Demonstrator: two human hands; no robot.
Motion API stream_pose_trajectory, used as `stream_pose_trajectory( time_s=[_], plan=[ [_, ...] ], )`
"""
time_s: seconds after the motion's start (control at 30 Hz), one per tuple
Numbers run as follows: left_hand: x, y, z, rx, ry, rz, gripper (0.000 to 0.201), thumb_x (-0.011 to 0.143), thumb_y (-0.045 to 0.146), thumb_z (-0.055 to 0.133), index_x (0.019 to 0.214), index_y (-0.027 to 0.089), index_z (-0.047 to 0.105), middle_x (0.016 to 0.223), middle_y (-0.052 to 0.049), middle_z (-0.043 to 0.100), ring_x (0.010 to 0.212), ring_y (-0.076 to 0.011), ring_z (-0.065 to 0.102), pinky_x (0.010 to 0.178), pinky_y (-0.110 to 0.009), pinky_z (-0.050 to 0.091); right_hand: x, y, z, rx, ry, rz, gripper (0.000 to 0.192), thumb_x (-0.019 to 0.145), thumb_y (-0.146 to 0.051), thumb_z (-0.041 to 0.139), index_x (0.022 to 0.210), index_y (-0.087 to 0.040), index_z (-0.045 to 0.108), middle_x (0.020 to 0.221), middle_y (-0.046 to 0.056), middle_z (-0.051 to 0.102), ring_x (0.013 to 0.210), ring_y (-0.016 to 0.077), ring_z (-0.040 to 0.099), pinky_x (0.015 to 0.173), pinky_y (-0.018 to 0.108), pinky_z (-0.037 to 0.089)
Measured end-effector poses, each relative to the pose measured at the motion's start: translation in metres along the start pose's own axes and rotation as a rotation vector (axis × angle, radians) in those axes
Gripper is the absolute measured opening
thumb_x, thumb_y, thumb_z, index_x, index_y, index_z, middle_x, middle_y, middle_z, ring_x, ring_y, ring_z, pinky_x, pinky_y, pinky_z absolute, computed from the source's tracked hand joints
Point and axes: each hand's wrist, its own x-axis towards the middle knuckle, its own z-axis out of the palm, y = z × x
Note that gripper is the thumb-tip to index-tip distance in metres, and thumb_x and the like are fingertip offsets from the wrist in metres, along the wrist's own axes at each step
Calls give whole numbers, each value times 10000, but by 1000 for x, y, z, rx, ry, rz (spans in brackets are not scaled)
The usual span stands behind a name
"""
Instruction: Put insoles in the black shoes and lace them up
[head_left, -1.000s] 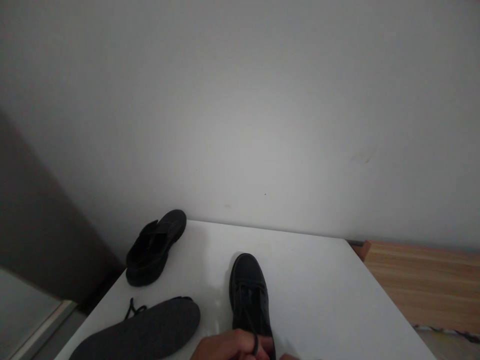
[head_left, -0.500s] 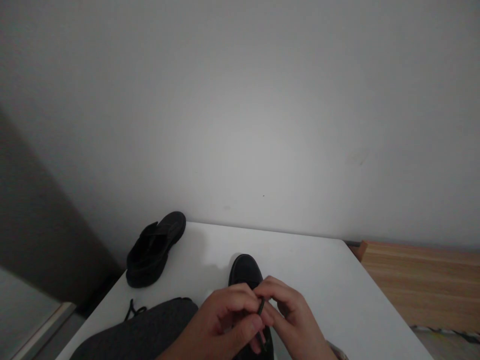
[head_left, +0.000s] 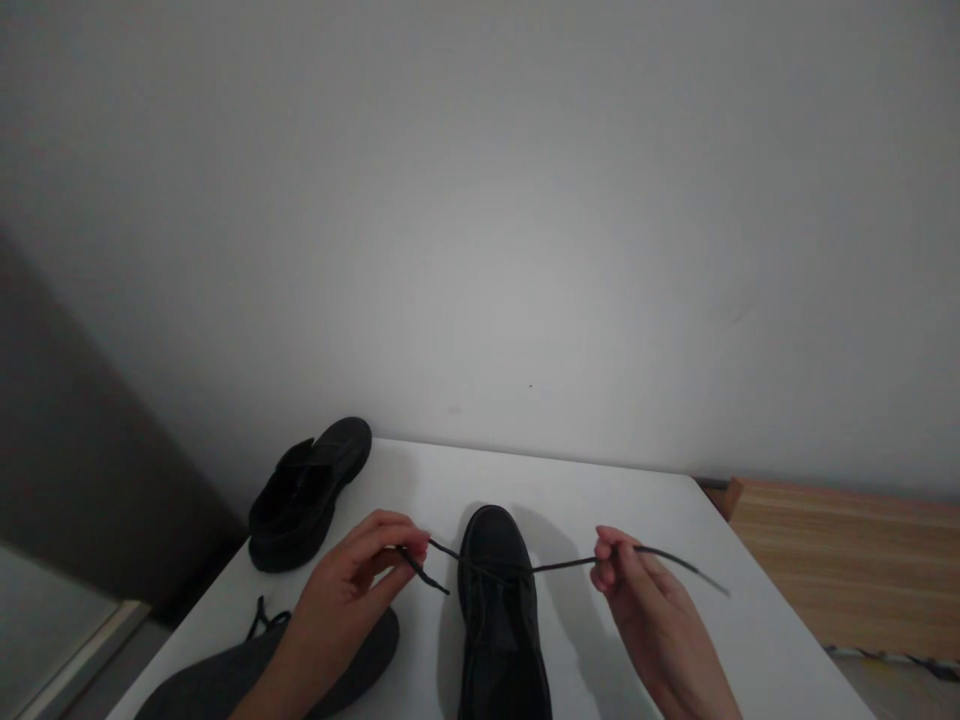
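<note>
Broadly: white table, wall behind, bare surface right. Black shoe at centre near edge, toe to the wall; likely light, firm-soled. Second shoe at far-left corner. Grey insole front left. Left hand and right hand each pinch an end of the taut lace; thin, limp, best gripped near tips.

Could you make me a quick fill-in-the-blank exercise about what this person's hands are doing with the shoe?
1. The left hand and right hand each pinch one end of a black ____.
2. The lace runs across the black shoe, which stands on a ____ table.
3. At the table's far left corner lies a black ____.

Missing words: lace; white; sandal
</note>
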Motion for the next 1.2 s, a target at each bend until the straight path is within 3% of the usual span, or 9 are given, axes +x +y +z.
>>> stream_pose_trajectory(
  time_s=[0.07, 0.17, 0.37, 0.5, 0.67, 0.8, 0.97, 1.07, 1.2],
  plan=[
    [-1, -6, -4, 24, 67, -78, 90, 848, 290, 740, 877, 245, 813, 879, -51, 729, 817, -201, 714, 766, -270, 579, 4, -3, -6, 58, 62, 15, 427, 629, -440, 946, 942, -178, 819, 802, 10, 709, 664, 99, 599, 647, 165, 572],
    [1, -18, -8, -109, 190, -229, 293, 813, 456, 779, 966, 208, 810, 848, -72, 769, 765, -227, 731, 747, -326, 609, 9, -4, -15, 126, 143, 54, 493, 595, -401, 972, 1015, -202, 805, 839, -7, 724, 685, 92, 629, 669, 147, 597],
    [9, -28, -8, -425, 445, -277, 568, 656, 487, 909, 1086, 146, 761, 734, -25, 722, 501, -51, 455, 422, -122, 386, 12, 4, -33, 230, 207, 83, 592, 582, -377, 983, 1114, -260, 753, 882, -63, 739, 725, 72, 659, 720, 141, 611],
    [12, -21, -6, -530, 536, -239, 460, 622, 475, 931, 921, 193, 724, 598, 50, 623, 521, -60, 455, 465, -111, 410, 15, 13, -37, 339, 178, 97, 353, 644, -394, 948, 907, -273, 745, 850, -91, 719, 824, 86, 681, 864, 198, 602],
    [16, -18, -8, -570, 567, -175, 394, 589, 422, 952, 801, 172, 734, 656, 56, 603, 634, -61, 518, 625, -109, 498, 13, 14, -30, 333, 128, 31, 254, 722, -374, 899, 818, -260, 694, 695, -93, 597, 669, 76, 595, 721, 193, 573],
    [20, -19, -12, -607, 532, -139, 340, 615, 425, 922, 807, 203, 753, 720, 28, 643, 763, -128, 607, 766, -241, 567, 7, 9, -23, 226, -23, 23, 302, 751, -379, 877, 699, -207, 634, 619, -84, 450, 563, 76, 429, 639, 211, 518],
    [13, -18, -16, -504, 455, -174, 284, 633, 357, 908, 831, 179, 807, 675, -7, 660, 593, -114, 537, 544, -222, 481, 4, 15, -32, -28, -65, -27, 288, 743, -446, 863, 829, -227, 697, 643, -52, 498, 626, 114, 443, 616, 217, 441],
    [5, -12, -11, -117, 277, -115, 172, 734, 299, 843, 876, 204, 833, 761, -59, 747, 720, -189, 648, 656, -261, 513, 4, 21, -39, -283, -85, -73, 311, 754, -486, 841, 820, -217, 700, 656, -30, 548, 642, 133, 460, 593, 219, 398],
    [-3, -7, 7, 412, -44, 102, 116, 878, 267, 693, 885, 281, 807, 771, -25, 757, 677, -181, 675, 638, -246, 502, 3, 25, -41, -534, -165, -154, 283, 796, -472, 800, 769, -206, 706, 683, -12, 579, 662, 159, 511, 608, 239, 418]
  ],
)
